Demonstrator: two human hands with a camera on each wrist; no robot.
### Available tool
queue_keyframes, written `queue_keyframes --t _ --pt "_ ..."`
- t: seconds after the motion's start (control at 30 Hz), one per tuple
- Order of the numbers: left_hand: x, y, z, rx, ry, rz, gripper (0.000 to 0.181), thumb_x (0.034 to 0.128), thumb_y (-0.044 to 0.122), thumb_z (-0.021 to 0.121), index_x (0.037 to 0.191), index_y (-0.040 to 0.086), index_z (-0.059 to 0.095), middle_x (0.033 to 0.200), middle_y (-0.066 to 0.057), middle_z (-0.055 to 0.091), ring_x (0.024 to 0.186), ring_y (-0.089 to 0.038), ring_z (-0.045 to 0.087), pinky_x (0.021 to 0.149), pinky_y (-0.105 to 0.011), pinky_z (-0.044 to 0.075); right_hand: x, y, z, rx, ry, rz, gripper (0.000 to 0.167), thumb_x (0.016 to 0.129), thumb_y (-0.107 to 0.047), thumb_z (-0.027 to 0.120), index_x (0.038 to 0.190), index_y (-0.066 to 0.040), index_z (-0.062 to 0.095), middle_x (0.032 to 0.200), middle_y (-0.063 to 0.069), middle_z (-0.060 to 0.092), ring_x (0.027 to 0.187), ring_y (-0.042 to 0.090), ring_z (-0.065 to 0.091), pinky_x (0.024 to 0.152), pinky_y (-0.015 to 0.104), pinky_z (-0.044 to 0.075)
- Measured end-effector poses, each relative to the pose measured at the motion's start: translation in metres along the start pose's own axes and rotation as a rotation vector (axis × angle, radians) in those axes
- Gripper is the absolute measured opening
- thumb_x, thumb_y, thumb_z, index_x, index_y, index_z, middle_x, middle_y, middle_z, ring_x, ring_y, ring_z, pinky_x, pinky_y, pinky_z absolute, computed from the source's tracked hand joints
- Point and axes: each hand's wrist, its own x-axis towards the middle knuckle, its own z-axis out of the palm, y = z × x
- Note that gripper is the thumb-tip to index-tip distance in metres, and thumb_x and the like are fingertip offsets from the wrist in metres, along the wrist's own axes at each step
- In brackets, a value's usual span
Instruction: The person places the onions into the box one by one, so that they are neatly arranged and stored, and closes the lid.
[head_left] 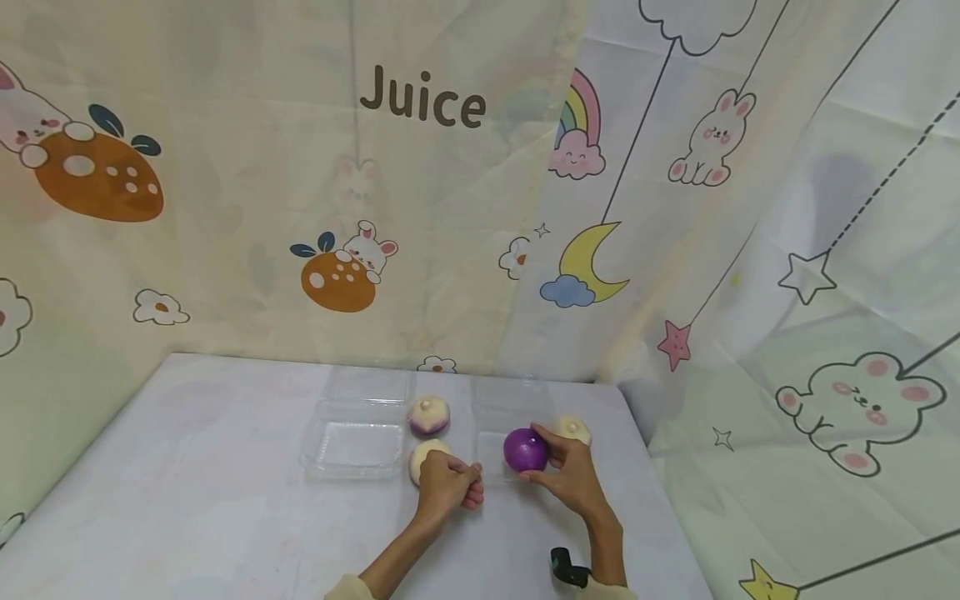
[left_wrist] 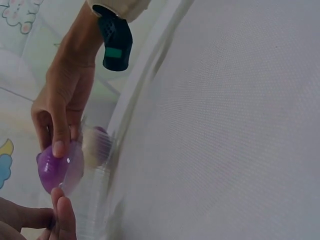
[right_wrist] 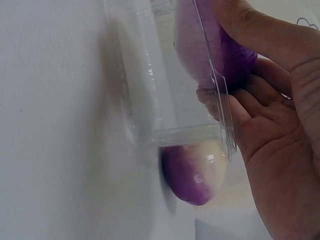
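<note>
Your right hand (head_left: 576,475) pinches a turnip (head_left: 525,450), thumb against its near side and fingers bent round its far side. Your left hand (head_left: 450,487) has bent fingers, with tips near the left edge of the right box (head_left: 490,457); whether it grips that edge, you cannot tell from these views.

Materials: both the right box and the left box (head_left: 358,446) are thin, clear, glossy plastic, rectangular with rounded corners, their lids lying open on the far side. Your table (left_wrist: 240,125) is white and finely grained close up. Behind it you have a creased, printed cloth (head_left: 225,258).

Condition of the held turnip: rounded, smooth and shiny, deep purple on the face turned to you, with a small bright highlight. It is at the right box; from your right wrist, part of it shows paler through the clear wall. Whether it touches the floor of the box cannot be told.

Between the boxes you have a rear turnip (head_left: 429,417), cream over purple with a small nub, and a front turnip (head_left: 429,450), partly covered by your left hand. An outer turnip (head_left: 572,427) sits beyond your right hand.
</note>
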Motion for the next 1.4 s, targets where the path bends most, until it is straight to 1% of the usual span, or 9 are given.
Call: queue_keyframes --t 0.1,0.33,0.5,0.63,0.7,0.9,1.03,1.13,1.4 --pt "0.0 0.0 0.001 -0.007 0.002 0.0 0.021 0.0982 0.001 0.075 0.085 -0.015 0.076 0.067 -0.016 0.076 0.051 -0.013 0.072 0.051 -0.034 0.067 0.001 0.001 0.002 0.011 -0.014 -0.005 0.082 0.076 -0.007 0.1 0.148 0.005 0.063 0.152 0.027 0.063 0.137 0.047 0.065 0.104 0.044 0.064" --pt "-0.002 0.0 0.003 -0.001 -0.004 0.004 0.021 0.0974 0.001 0.076 0.086 -0.016 0.076 0.066 -0.015 0.076 0.051 -0.014 0.073 0.052 -0.034 0.067 0.001 0.001 0.002 -0.001 -0.021 0.016 0.084 0.074 -0.01 0.102 0.147 0.004 0.064 0.15 0.026 0.065 0.136 0.044 0.066 0.103 0.041 0.065" --pt "-0.001 0.001 0.002 -0.002 -0.002 0.003 0.021 0.0983 0.001 0.075 0.087 -0.016 0.076 0.067 -0.014 0.076 0.051 -0.013 0.073 0.052 -0.033 0.067 0.004 -0.001 0.002 0.017 -0.039 0.018 0.084 0.074 -0.01 0.102 0.148 0.004 0.064 0.15 0.024 0.066 0.136 0.042 0.066 0.105 0.041 0.064" --pt "0.0 0.001 0.002 -0.005 -0.002 -0.001 0.021 0.0989 0.001 0.074 0.087 -0.016 0.077 0.067 -0.015 0.076 0.051 -0.012 0.072 0.051 -0.033 0.067 0.007 -0.001 0.004 0.013 -0.05 0.013 0.085 0.074 -0.01 0.102 0.147 0.005 0.064 0.149 0.024 0.067 0.136 0.042 0.067 0.105 0.041 0.064" --pt "0.0 0.001 0.002 -0.006 -0.002 0.002 0.021 0.0989 0.001 0.074 0.087 -0.016 0.077 0.067 -0.015 0.076 0.051 -0.013 0.073 0.051 -0.033 0.067 0.009 -0.001 0.004 0.005 -0.055 0.018 0.084 0.074 -0.011 0.102 0.148 0.003 0.064 0.15 0.022 0.067 0.137 0.041 0.067 0.106 0.04 0.063" --pt "0.0 -0.001 0.001 -0.008 -0.004 0.005 0.022 0.0992 0.002 0.074 0.087 -0.016 0.076 0.067 -0.015 0.076 0.051 -0.012 0.072 0.051 -0.033 0.067 0.013 -0.002 0.007 0.009 -0.087 -0.001 0.085 0.074 -0.01 0.102 0.148 0.005 0.062 0.151 0.025 0.065 0.137 0.042 0.066 0.106 0.039 0.063" --pt "0.0 -0.001 0.0 -0.008 -0.003 0.002 0.022 0.0994 0.002 0.075 0.086 -0.016 0.076 0.067 -0.016 0.076 0.051 -0.012 0.072 0.051 -0.033 0.067 0.016 -0.002 0.009 0.023 -0.112 -0.028 0.086 0.075 -0.009 0.101 0.148 0.009 0.06 0.15 0.029 0.064 0.137 0.045 0.065 0.107 0.042 0.062" --pt "0.0 -0.001 0.0 -0.004 -0.003 0.005 0.022 0.0991 0.002 0.075 0.085 -0.016 0.076 0.067 -0.017 0.076 0.051 -0.013 0.072 0.051 -0.033 0.067 0.017 -0.001 0.009 0.02 -0.121 -0.04 0.085 0.075 -0.011 0.101 0.148 0.01 0.061 0.148 0.03 0.065 0.136 0.046 0.065 0.107 0.044 0.062" --pt "0.001 0.0 0.0 -0.001 -0.007 0.003 0.023 0.0997 0.002 0.075 0.086 -0.016 0.077 0.067 -0.016 0.076 0.05 -0.012 0.072 0.051 -0.032 0.066 0.019 -0.003 0.009 0.005 -0.139 -0.024 0.084 0.076 -0.012 0.101 0.147 0.009 0.062 0.148 0.029 0.065 0.136 0.044 0.066 0.105 0.042 0.063"
